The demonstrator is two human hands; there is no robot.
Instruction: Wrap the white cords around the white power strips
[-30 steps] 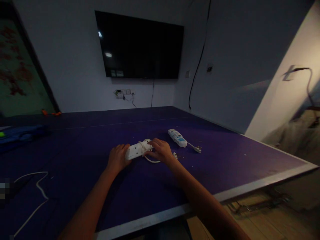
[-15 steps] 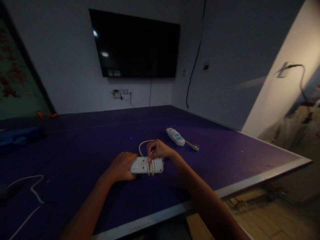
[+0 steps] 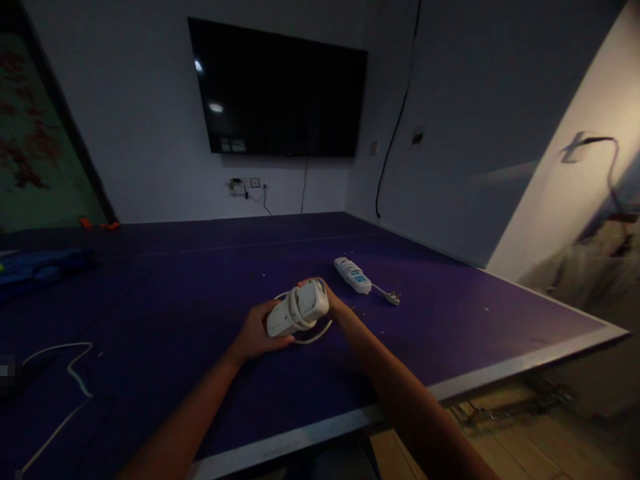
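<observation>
I hold a white power strip (image 3: pixel 299 309) just above the dark purple table (image 3: pixel 150 300), tilted up toward me, with its white cord (image 3: pixel 314 335) wound round its middle. My left hand (image 3: pixel 256 333) grips the strip's near left end from below. My right hand (image 3: pixel 334 301) is mostly hidden behind the strip's far right end, its fingers curled at that end with the cord looping beneath it. A second white power strip (image 3: pixel 354 275) with a blue label lies flat a little beyond, its plug (image 3: pixel 395 298) to the right.
A loose white cable (image 3: pixel 70 363) snakes at the table's near left. Blue objects (image 3: pixel 35 263) lie at the far left. The table's pale front edge (image 3: pixel 450 390) runs diagonally, wooden floor below it. A wall-mounted black screen (image 3: pixel 280 93) hangs ahead.
The strip went from lying flat under both hands to being lifted and tilted up. The cord loop that stood above it half a second ago now hangs below, with more turns round the strip.
</observation>
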